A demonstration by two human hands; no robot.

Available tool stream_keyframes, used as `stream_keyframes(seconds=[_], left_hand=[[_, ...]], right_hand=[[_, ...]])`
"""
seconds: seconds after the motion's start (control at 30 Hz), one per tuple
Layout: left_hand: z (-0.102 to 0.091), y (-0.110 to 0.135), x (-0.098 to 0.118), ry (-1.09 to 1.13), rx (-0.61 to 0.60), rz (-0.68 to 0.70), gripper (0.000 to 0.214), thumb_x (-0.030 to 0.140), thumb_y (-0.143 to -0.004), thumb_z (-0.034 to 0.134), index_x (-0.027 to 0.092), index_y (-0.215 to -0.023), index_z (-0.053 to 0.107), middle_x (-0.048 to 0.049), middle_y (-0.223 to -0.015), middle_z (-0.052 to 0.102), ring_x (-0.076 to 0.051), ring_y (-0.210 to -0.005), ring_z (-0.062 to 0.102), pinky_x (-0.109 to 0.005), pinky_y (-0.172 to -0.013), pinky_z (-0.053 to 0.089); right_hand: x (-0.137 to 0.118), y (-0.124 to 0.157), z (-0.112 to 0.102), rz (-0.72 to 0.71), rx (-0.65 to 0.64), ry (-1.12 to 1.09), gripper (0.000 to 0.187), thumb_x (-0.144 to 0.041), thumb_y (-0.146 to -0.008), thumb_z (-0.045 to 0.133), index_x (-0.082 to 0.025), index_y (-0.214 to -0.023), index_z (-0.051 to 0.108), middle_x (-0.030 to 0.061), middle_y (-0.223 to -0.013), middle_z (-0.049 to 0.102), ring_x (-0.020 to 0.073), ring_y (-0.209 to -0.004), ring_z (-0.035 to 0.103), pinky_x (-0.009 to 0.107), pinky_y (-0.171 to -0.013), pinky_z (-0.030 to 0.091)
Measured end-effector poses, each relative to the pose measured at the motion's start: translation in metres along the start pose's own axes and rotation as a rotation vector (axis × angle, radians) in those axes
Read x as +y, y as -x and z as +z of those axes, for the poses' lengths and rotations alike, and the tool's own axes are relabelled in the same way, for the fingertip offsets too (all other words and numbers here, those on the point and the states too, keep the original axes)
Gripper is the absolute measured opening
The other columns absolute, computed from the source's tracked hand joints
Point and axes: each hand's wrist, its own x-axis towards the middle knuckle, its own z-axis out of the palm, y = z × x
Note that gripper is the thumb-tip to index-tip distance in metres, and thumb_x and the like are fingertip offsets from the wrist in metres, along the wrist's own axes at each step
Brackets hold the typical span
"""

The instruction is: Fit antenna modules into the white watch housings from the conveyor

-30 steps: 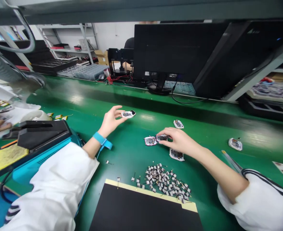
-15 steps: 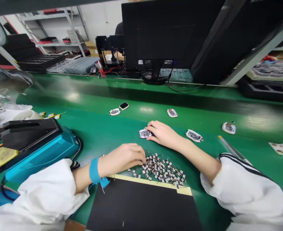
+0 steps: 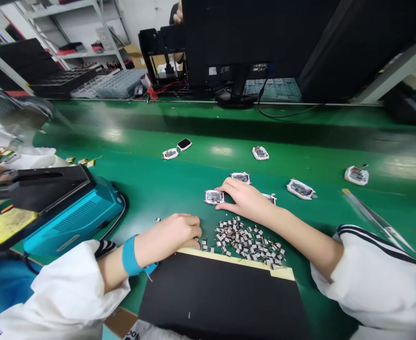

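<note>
My right hand (image 3: pixel 241 196) grips the right edge of an open white smartwatch case (image 3: pixel 214 197) between thumb and fingers; a circuit board shows inside it. Partly behind that hand are another open watch case (image 3: pixel 241 177) and one more (image 3: pixel 269 199) by the wrist. My left hand (image 3: pixel 179 231), with a blue wrist strap (image 3: pixel 131 256), has its fingers curled down at the left end of a pile of small grey components with short leads (image 3: pixel 245 241). Its fingertips are hidden, so whatever they pinch cannot be seen. One loose component (image 3: pixel 158 219) lies beyond this hand.
Further open cases (image 3: pixel 300 189) (image 3: pixel 356 175) (image 3: pixel 260 153) (image 3: pixel 170 153), a dark watch screen (image 3: pixel 184 144) and tweezers (image 3: pixel 377 219) lie on the green bench. A blue soldering station (image 3: pixel 75 212) stands left. A black board with yellow edge (image 3: pixel 222 293) is in front; a monitor (image 3: pixel 243 38) stands behind.
My left hand has drawn left, away from the pile's middle. My right hand stays at the same watch case; more cases now show around it. The camera view has shifted.
</note>
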Motion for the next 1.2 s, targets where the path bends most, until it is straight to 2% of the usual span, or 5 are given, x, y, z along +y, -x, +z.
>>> stream_keyframes(seconds=[0.17,0.27,0.5,0.77,1.2], left_hand=[[0.004,0.001,-0.015,0.080,0.097,-0.032,0.016,0.022,-0.085,0.043,0.017,-0.089,0.058,-0.0017,-0.082,0.059,-0.012,-0.072,0.056,-0.021,-0.063,0.040],[0.002,-0.002,-0.024,0.166,0.272,-0.131,0.018,0.017,-0.082,0.047,0.017,-0.098,0.056,-0.0015,-0.083,0.060,-0.010,-0.070,0.057,-0.019,-0.064,0.043],[-0.002,-0.029,-0.030,0.168,0.577,-0.178,0.013,0.017,-0.080,0.050,0.018,-0.087,0.061,-0.0009,-0.085,0.060,-0.010,-0.075,0.056,-0.020,-0.067,0.044],[0.015,-0.040,-0.035,-0.063,0.615,-0.104,0.013,0.017,-0.082,0.047,0.016,-0.085,0.060,-0.0008,-0.090,0.063,-0.012,-0.080,0.059,-0.021,-0.071,0.047],[0.014,-0.042,-0.024,-0.294,0.558,-0.055,0.016,0.017,-0.082,0.045,0.015,-0.082,0.060,-0.0022,-0.080,0.064,-0.014,-0.071,0.059,-0.024,-0.063,0.049]], right_hand=[[0.000,0.003,0.003,0.039,0.016,-0.085,0.041,-0.044,-0.075,0.052,-0.013,-0.103,0.051,0.0091,-0.095,0.053,0.0213,-0.087,0.053,0.035,-0.073,0.047],[0.002,0.003,0.006,0.047,0.038,-0.120,0.042,-0.042,-0.075,0.053,-0.014,-0.106,0.050,0.0087,-0.096,0.053,0.0204,-0.087,0.053,0.034,-0.074,0.047],[-0.003,-0.003,0.016,0.017,0.068,-0.201,0.041,-0.041,-0.074,0.055,-0.014,-0.105,0.052,0.0075,-0.094,0.053,0.0179,-0.084,0.053,0.031,-0.071,0.046],[-0.006,-0.007,0.019,0.050,0.116,-0.273,0.040,-0.039,-0.068,0.063,-0.013,-0.097,0.054,0.0052,-0.088,0.055,0.0142,-0.077,0.053,0.025,-0.062,0.044],[-0.005,-0.006,0.018,0.080,0.091,-0.296,0.034,-0.039,-0.069,0.062,-0.015,-0.091,0.053,0.0046,-0.090,0.053,0.0140,-0.073,0.050,0.025,-0.057,0.038]])
